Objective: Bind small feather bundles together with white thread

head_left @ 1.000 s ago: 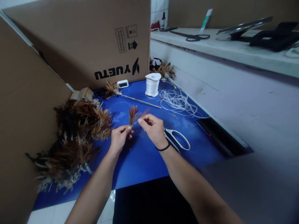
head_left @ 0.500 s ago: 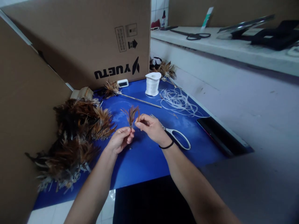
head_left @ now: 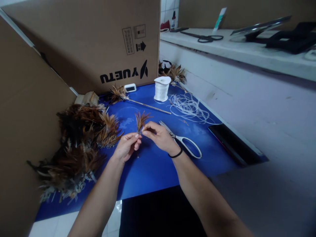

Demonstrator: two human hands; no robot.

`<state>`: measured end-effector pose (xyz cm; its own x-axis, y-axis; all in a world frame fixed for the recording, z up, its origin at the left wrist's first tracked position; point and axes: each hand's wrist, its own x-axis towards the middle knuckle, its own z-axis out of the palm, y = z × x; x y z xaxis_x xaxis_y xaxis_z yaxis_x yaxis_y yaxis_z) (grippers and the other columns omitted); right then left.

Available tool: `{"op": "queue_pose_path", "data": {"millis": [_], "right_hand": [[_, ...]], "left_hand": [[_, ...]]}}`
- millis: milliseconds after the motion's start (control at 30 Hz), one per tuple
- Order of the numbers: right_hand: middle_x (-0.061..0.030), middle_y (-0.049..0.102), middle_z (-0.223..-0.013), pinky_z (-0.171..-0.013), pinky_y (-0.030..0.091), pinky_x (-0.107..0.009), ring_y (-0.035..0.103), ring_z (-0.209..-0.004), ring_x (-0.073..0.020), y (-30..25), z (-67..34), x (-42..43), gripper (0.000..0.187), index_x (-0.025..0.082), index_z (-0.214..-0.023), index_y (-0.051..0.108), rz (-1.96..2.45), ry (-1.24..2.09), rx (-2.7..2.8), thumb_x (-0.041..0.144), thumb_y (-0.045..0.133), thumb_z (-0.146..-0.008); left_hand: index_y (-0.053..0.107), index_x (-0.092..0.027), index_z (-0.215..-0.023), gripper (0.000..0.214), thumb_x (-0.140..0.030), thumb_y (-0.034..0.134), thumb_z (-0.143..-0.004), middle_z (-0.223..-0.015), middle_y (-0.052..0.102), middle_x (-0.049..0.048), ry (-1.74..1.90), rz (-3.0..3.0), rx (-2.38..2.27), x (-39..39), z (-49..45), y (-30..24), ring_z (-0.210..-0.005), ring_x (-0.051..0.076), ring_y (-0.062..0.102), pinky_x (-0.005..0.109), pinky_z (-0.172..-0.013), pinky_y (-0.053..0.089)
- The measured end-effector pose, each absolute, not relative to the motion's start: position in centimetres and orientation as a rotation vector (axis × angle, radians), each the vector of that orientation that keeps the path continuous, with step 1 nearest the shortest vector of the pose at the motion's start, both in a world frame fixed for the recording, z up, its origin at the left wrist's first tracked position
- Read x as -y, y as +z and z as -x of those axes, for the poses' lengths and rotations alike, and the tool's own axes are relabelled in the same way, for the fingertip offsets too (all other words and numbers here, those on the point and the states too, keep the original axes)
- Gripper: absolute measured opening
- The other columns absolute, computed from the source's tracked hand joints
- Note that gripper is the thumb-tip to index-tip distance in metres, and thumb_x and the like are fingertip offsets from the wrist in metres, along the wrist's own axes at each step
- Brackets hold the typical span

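Note:
Above the blue table, my left hand pinches the base of a small bunch of brown feathers, whose tips fan upward. My right hand is closed too, thumb and fingertips pressed together at the right side of the same bunch near its base; whether a separate feather sits in that pinch is too small to tell. Silver scissors lie on the table just behind my right wrist. A large pile of brown and black feathers lies to the left of my left hand.
Beyond the hands are a feather-tipped stick, a white ribbon spool, tangled pale strips and a small white timer. A dark tablet-like slab lies at the right edge. Cardboard walls the back and left.
My right hand has moved slightly left and down, closer to the bunch's base. The feather tips now lean more to the right, and more of the scissors shows.

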<state>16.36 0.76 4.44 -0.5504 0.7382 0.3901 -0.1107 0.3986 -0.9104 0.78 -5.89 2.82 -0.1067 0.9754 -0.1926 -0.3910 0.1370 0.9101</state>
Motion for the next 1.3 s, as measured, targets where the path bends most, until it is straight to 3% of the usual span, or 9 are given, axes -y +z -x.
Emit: {"op": "queue_pose_path", "data": {"millis": [133, 400, 1133, 1233, 1300], "right_hand": [[-0.0005, 0.062, -0.078, -0.065, 0.045, -0.026, 0.056, -0.069, -0.0123, 3.96, -16.17, -0.70, 0.023, 0.018, -0.085, 0.061, 0.688, 1.327, 1.723, 0.035, 0.070, -0.073], [-0.0026, 0.065, -0.079, -0.073, 0.046, -0.028, 0.059, -0.076, -0.0130, 3.63, -15.98, -1.08, 0.012, 0.016, -0.075, 0.065, 0.616, 1.172, 1.763, 0.024, 0.060, -0.082], [0.0000, 0.059, -0.078, -0.072, 0.042, -0.025, 0.055, -0.075, -0.0110, 4.16, -16.07, -0.47, 0.014, 0.019, -0.077, 0.064, 0.519, 0.983, 1.908, 0.019, 0.054, -0.087], [0.0005, 0.060, -0.077, -0.070, 0.044, -0.026, 0.056, -0.073, -0.0110, 3.88, -15.91, -0.55, 0.005, 0.019, -0.080, 0.063, 0.597, 1.072, 1.832, 0.022, 0.059, -0.083], [0.0017, 0.060, -0.074, -0.066, 0.045, -0.026, 0.055, -0.068, -0.0107, 3.68, -15.80, -0.68, 0.014, 0.019, -0.085, 0.060, 0.687, 1.211, 1.703, 0.025, 0.067, -0.075]], "left_hand": [[0.067, -0.011, -0.069, 0.024, -0.034, 0.074, -0.069, -0.055, 0.058, -0.0003, 1.407, -0.827, -1.190, 5.79, -1.17, 2.92, -0.041, 0.004, 0.044, 0.018, -0.042, 0.035], [0.070, -0.010, -0.077, 0.024, -0.034, 0.072, -0.072, -0.060, 0.062, 0.0016, 1.324, -0.852, -1.184, 5.99, -1.16, 2.83, -0.043, 0.005, 0.048, 0.018, -0.042, 0.036], [0.069, -0.011, -0.075, 0.021, -0.031, 0.073, -0.071, -0.056, 0.059, -0.0005, 1.235, -0.767, -1.098, 5.94, -0.71, 2.53, -0.040, 0.003, 0.046, 0.016, -0.039, 0.031], [0.069, -0.011, -0.074, 0.021, -0.032, 0.073, -0.070, -0.056, 0.059, -0.0007, 1.266, -0.777, -1.107, 5.91, -0.67, 2.47, -0.040, 0.003, 0.045, 0.016, -0.040, 0.031], [0.068, -0.012, -0.074, 0.021, -0.032, 0.073, -0.070, -0.057, 0.059, -0.0008, 1.297, -0.786, -1.114, 5.90, -0.64, 2.43, -0.040, 0.003, 0.045, 0.016, -0.040, 0.031]]}}
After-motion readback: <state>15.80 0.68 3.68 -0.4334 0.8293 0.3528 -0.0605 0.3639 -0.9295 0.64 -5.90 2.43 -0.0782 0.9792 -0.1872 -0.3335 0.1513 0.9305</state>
